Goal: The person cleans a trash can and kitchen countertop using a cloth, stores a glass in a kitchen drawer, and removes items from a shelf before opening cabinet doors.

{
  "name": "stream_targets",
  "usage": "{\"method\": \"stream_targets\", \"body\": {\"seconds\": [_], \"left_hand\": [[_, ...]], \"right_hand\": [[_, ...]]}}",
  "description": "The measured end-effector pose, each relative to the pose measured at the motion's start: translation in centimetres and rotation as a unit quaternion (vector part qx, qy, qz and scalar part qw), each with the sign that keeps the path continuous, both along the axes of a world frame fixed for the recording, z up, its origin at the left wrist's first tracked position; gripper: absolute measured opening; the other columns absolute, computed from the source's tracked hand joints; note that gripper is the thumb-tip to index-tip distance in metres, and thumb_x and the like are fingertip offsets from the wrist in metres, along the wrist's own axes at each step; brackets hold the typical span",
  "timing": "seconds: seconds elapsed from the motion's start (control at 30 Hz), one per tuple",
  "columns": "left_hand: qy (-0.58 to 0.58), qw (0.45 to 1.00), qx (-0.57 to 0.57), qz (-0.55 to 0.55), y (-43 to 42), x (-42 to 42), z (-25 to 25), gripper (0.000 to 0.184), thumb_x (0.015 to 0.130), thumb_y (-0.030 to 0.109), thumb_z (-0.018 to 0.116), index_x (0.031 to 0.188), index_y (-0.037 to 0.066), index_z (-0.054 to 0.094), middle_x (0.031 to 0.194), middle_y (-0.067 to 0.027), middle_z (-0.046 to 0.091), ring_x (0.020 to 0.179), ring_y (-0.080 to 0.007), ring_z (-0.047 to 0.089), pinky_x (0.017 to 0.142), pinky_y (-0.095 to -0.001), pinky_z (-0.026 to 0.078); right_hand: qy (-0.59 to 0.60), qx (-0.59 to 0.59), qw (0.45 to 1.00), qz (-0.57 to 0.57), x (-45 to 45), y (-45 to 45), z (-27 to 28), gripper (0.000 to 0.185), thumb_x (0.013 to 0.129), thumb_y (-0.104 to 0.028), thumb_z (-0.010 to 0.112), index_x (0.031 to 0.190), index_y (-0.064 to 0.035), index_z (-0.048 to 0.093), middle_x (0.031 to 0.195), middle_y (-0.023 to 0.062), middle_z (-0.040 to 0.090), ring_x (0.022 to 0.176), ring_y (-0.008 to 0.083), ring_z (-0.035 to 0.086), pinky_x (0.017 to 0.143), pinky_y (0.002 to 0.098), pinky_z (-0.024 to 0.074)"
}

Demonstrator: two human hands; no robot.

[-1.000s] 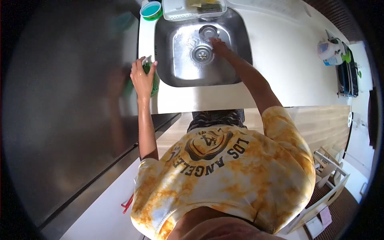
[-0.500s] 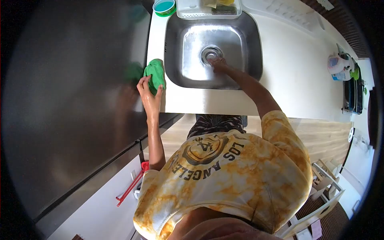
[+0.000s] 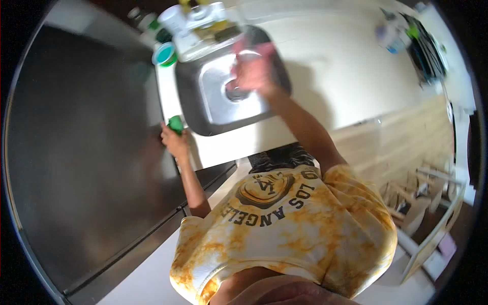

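Note:
A crumpled green cloth [image 3: 175, 124] lies at the left edge of the white counter, against the dark appliance surface. My left hand [image 3: 175, 144] has its fingers closed round the near end of it. Over the stainless steel sink [image 3: 198, 114] is my right hand [image 3: 252, 73], lifted above the basin and strongly smeared by motion. How its fingers are set does not show clearly. The round drain [image 3: 236, 92] sits below that hand and is partly hidden by it.
A green tub with a turquoise inside [image 3: 165, 54] stands left of the sink. Behind the basin is a white rack [image 3: 190, 51] with sponges and containers. A spray bottle [image 3: 390, 36] stands at the counter's far right. The tall dark appliance [image 3: 86, 152] borders the left side.
My right hand has risen from the drain and moved up over the basin. My left hand stays on the green cloth. The whole view has shifted and turned.

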State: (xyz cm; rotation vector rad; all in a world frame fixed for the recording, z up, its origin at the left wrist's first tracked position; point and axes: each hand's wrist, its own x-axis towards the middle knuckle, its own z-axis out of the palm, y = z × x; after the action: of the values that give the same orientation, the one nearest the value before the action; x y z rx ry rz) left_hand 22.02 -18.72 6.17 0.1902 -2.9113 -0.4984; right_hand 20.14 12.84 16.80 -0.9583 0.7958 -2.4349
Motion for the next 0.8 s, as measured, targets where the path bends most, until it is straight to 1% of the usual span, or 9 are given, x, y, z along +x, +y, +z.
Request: {"method": "stream_targets", "body": {"seconds": [0.1, 0.23, 0.3, 0.37, 0.4, 0.47, 0.5, 0.63, 0.8], "left_hand": [[0.078, 0.993, -0.044, -0.074, -1.4, -1.5, -1.0, 0.075, 0.062, 0.018, 0.071, 0.124, 0.007, 0.031, 0.109, -0.0203, 0.047, 0.103, -0.0378, 0.044, 0.081, -0.0424, 0.041], [0.036, 0.995, -0.081, 0.045, -0.6, -1.2, 0.7, 0.063, 0.062, 0.017, 0.071, 0.117, 0.009, 0.04, 0.103, -0.0185, 0.05, 0.09, -0.0392, 0.051, 0.072, -0.046, 0.046], [0.093, 0.985, -0.12, 0.085, 1.1, -1.1, 1.8, 0.058, 0.062, 0.016, 0.069, 0.114, 0.008, 0.044, 0.1, -0.0188, 0.051, 0.088, -0.0384, 0.052, 0.069, -0.0468, 0.046], [0.131, 0.976, -0.135, 0.108, 6.2, 0.3, 3.9, 0.056, 0.061, 0.015, 0.069, 0.112, 0.008, 0.047, 0.094, -0.0191, 0.054, 0.083, -0.0389, 0.053, 0.069, -0.0466, 0.045], [0.148, 0.976, -0.128, 0.094, 9.0, 1.0, 4.6, 0.053, 0.062, 0.014, 0.069, 0.111, 0.007, 0.048, 0.093, -0.0194, 0.054, 0.083, -0.0382, 0.054, 0.069, -0.0466, 0.045], [0.167, 0.984, -0.07, 0.008, 14.4, 2.4, 7.4, 0.05, 0.064, 0.013, 0.067, 0.11, 0.004, 0.049, 0.093, -0.0204, 0.055, 0.083, -0.0355, 0.055, 0.069, -0.045, 0.045], [0.164, 0.985, -0.007, -0.061, 18.5, 3.0, 8.3, 0.049, 0.065, 0.012, 0.067, 0.11, 0.003, 0.049, 0.094, -0.0212, 0.055, 0.083, -0.0335, 0.055, 0.069, -0.0434, 0.045], [-0.066, 0.867, 0.397, -0.293, 35.2, 4.3, 7.5, 0.048, 0.069, 0.008, 0.062, 0.114, 0.002, 0.047, 0.088, -0.0074, 0.056, 0.073, -0.0143, 0.052, 0.063, -0.0263, 0.044], [-0.178, 0.8, 0.405, -0.405, 59.3, 8.4, 5.5, 0.058, 0.065, 0.011, 0.067, 0.117, 0.0, 0.044, 0.092, -0.0144, 0.056, 0.077, -0.019, 0.055, 0.068, -0.0273, 0.045]], "right_hand": [[0.11, 0.596, 0.77, -0.199, -2.1, 0.7, -15.9, 0.038, 0.08, -0.032, 0.053, 0.112, -0.0109, 0.051, 0.104, 0.0101, 0.057, 0.086, 0.0194, 0.056, 0.071, 0.033, 0.0442], [-0.117, 0.177, 0.956, -0.203, 8.1, 4.3, 0.9, 0.029, 0.079, -0.029, 0.056, 0.098, -0.0074, 0.062, 0.108, 0.0097, 0.056, 0.088, 0.0217, 0.058, 0.079, 0.0346, 0.0447], [-0.142, 0.222, 0.963, -0.054, 8.9, 9.0, 0.0, 0.025, 0.079, -0.026, 0.056, 0.097, -0.0085, 0.062, 0.107, 0.0093, 0.057, 0.089, 0.0212, 0.058, 0.079, 0.0355, 0.0447], [0.093, 0.409, 0.885, -0.202, 11.2, 12.6, -3.4, 0.021, 0.08, -0.021, 0.055, 0.096, -0.0093, 0.062, 0.103, 0.0088, 0.058, 0.086, 0.0206, 0.058, 0.076, 0.0348, 0.0458], [0.33, 0.51, 0.685, -0.402, 12.5, 14.8, -6.1, 0.019, 0.08, -0.018, 0.054, 0.096, -0.0095, 0.062, 0.1, 0.0085, 0.06, 0.084, 0.0202, 0.059, 0.073, 0.0336, 0.0468], [0.203, 0.505, 0.684, -0.486, 18.0, 17.8, -5.6, 0.024, 0.076, -0.006, 0.052, 0.098, -0.0117, 0.061, 0.085, 0.0086, 0.064, 0.072, 0.0152, 0.062, 0.061, 0.0283, 0.0482], [-0.067, 0.415, 0.797, -0.435, 21.6, 19.2, -2.7, 0.024, 0.077, -0.003, 0.051, 0.099, -0.0087, 0.059, 0.082, 0.0073, 0.063, 0.069, 0.0129, 0.061, 0.056, 0.0257, 0.0473], [-0.152, 0.388, 0.675, -0.609, 28.4, 24.6, -7.3, 0.02, 0.08, -0.002, 0.048, 0.098, -0.0057, 0.058, 0.075, 0.0056, 0.062, 0.068, 0.0115, 0.06, 0.058, 0.0226, 0.0469], [-0.186, 0.325, 0.695, -0.613, 34.9, 31.3, -11.9, 0.022, 0.078, 0.004, 0.046, 0.096, -0.0023, 0.058, 0.071, 0.0052, 0.06, 0.064, 0.0096, 0.057, 0.059, 0.0213, 0.0459]]}}
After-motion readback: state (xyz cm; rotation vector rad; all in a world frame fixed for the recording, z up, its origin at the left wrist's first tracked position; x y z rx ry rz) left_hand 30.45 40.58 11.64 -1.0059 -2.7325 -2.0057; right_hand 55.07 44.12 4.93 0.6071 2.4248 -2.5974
